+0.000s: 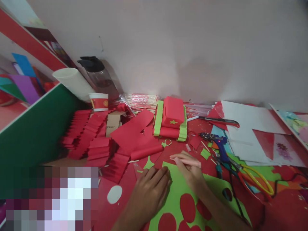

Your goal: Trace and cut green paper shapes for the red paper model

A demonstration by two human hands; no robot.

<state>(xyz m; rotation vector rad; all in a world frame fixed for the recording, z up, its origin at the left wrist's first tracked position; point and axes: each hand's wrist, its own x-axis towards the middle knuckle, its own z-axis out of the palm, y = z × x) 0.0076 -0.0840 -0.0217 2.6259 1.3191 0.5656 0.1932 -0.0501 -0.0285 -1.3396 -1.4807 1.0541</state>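
My left hand (150, 186) lies flat with fingers together on the near left corner of a green paper sheet (179, 187) that has several round holes cut out. My right hand (189, 166) rests on the sheet's far edge, fingers pinched around a thin pale stick that I cannot make out well. Just beyond the hands stands a red paper tank (171, 118) with green strips along its sides and a small green star. A red paper roll (146, 152) lies to its left.
Stacks of folded red paper (92, 138) fill the left. A blue glue gun (220, 144), yellow-handled scissors (255, 179) and a craft knife (216, 121) lie right. White paper sheets (245, 128), a paper cup (99, 102), a cardboard box (113, 122) and a green board (36, 131) surround them.
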